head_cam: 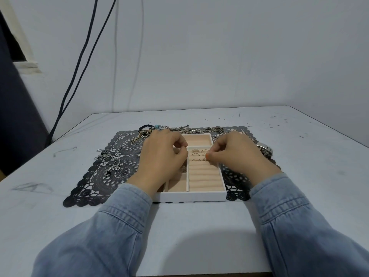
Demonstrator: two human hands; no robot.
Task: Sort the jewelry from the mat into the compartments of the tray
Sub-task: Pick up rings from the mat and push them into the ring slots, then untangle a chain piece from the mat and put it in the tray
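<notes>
A white tray with peach-lined compartments sits on a black lace mat. Several rings stand in the far slots of its ring-roll section. My right hand pinches a small ring between thumb and forefinger at a slot of the ring rolls. My left hand hovers over the tray's left compartments with its fingers curled; nothing shows in it. A silver chain necklace lies on the mat's left side, and a dark bead bracelet lies at the far left.
More chains lie along the mat's far edge, and a metal watch rests at its right. A gold-coloured piece lies near the bracelet. The pale table runs to a wall, with dark cables hanging at the left.
</notes>
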